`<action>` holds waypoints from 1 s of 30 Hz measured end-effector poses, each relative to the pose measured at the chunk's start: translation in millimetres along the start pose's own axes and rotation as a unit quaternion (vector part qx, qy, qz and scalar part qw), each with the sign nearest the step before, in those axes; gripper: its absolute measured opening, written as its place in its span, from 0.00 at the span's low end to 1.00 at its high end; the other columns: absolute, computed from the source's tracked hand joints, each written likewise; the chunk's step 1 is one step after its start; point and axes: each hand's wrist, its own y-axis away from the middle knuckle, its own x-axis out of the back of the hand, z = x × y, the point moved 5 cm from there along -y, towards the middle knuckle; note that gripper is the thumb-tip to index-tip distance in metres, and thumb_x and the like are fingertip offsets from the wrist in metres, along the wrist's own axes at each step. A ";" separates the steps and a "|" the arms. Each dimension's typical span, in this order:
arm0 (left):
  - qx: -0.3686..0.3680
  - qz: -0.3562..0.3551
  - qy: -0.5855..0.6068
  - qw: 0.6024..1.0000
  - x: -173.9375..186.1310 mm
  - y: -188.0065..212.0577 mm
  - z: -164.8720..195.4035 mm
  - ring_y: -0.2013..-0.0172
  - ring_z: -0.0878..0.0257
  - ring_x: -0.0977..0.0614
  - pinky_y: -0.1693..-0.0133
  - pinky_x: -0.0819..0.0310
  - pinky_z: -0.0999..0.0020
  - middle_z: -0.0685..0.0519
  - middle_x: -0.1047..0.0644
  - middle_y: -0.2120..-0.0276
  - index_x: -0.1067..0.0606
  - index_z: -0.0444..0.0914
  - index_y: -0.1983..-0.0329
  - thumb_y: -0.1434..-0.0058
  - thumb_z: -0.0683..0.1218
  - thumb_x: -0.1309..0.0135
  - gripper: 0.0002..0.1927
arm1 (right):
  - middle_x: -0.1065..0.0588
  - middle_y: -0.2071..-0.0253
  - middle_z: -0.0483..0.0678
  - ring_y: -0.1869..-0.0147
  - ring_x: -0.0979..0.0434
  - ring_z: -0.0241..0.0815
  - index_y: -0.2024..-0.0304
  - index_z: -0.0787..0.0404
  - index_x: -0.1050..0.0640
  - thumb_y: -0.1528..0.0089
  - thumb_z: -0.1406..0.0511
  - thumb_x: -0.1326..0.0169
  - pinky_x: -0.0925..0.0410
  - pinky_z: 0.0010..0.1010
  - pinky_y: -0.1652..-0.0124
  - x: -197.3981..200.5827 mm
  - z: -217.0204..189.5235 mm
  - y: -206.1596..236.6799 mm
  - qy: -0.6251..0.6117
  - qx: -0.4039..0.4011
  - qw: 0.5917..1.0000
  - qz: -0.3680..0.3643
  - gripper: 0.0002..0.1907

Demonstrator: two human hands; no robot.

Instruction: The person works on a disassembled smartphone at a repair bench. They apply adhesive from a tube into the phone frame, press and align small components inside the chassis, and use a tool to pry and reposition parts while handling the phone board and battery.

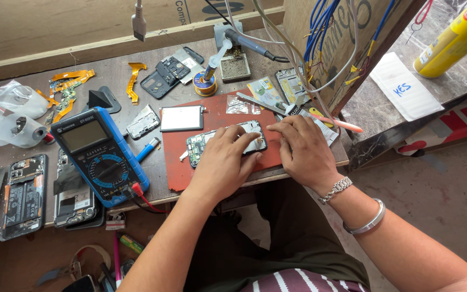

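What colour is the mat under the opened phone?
Reddish-brown mat, seen in the head view.

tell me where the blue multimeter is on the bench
In the head view the blue multimeter lies left of the left hand, beside the red mat, with opened phones further left.

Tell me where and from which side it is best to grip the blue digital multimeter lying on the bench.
Grip the blue digital multimeter across its long rubber edges at mid-body, probably coming from above: it lies flat, face up. Avoid its lower end, where the red lead plug sits. Both the left hand and right hand rest on the opened phone.
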 end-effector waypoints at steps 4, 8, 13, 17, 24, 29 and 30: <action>-0.013 0.020 0.025 0.999 1.5 7.5 -0.6 0.47 0.47 0.25 0.45 0.31 0.54 0.46 0.25 0.51 0.26 0.38 0.45 0.39 0.48 0.41 0.19 | 0.28 0.54 0.47 0.48 0.28 0.49 0.51 0.54 0.21 0.41 0.73 0.46 0.34 0.41 0.46 0.8 -0.8 1.0 -0.007 0.005 1.000 0.000 0.16; -0.022 0.012 0.007 1.000 0.2 12.3 1.9 0.48 0.47 0.25 0.45 0.31 0.54 0.46 0.25 0.51 0.25 0.37 0.45 0.40 0.47 0.41 0.20 | 0.28 0.55 0.46 0.50 0.29 0.48 0.54 0.53 0.18 0.44 0.73 0.45 0.35 0.41 0.47 1.4 -2.2 1.5 -0.013 0.018 1.000 -0.014 0.17; -0.016 -0.002 -0.024 1.000 -2.4 11.1 4.0 0.49 0.48 0.24 0.47 0.31 0.53 0.47 0.25 0.51 0.24 0.38 0.47 0.40 0.48 0.41 0.19 | 0.28 0.55 0.45 0.51 0.29 0.48 0.57 0.53 0.17 0.44 0.73 0.45 0.35 0.40 0.48 0.6 -3.5 1.1 -0.010 0.030 0.999 -0.024 0.16; -0.012 -0.001 -0.038 0.999 -3.3 9.0 5.7 0.50 0.48 0.24 0.49 0.31 0.52 0.47 0.25 0.52 0.23 0.39 0.50 0.41 0.49 0.41 0.17 | 0.28 0.55 0.44 0.51 0.29 0.47 0.57 0.53 0.17 0.44 0.73 0.45 0.34 0.39 0.48 0.1 -4.3 0.8 -0.011 0.033 0.999 -0.027 0.15; -0.007 -0.016 -0.063 0.998 -5.7 3.5 7.1 0.53 0.48 0.24 0.51 0.30 0.52 0.47 0.25 0.55 0.23 0.39 0.52 0.40 0.49 0.41 0.15 | 0.28 0.54 0.44 0.51 0.29 0.47 0.57 0.52 0.18 0.43 0.72 0.44 0.35 0.41 0.49 -1.0 -8.0 -0.8 0.030 0.049 0.998 -0.036 0.13; -0.005 -0.020 -0.065 0.998 -5.2 0.0 8.3 0.53 0.49 0.24 0.51 0.30 0.53 0.48 0.25 0.57 0.22 0.40 0.55 0.41 0.49 0.40 0.13 | 0.28 0.55 0.44 0.51 0.29 0.48 0.58 0.53 0.18 0.43 0.71 0.44 0.35 0.41 0.49 -0.6 -8.6 -0.6 0.039 0.057 0.997 -0.029 0.13; -0.005 -0.022 -0.067 0.997 -5.2 0.1 8.5 0.53 0.49 0.24 0.51 0.30 0.53 0.48 0.25 0.57 0.23 0.39 0.55 0.40 0.50 0.41 0.13 | 0.28 0.55 0.44 0.50 0.28 0.48 0.58 0.53 0.18 0.43 0.72 0.44 0.35 0.40 0.49 0.1 -8.0 -0.4 0.027 0.054 0.998 -0.025 0.13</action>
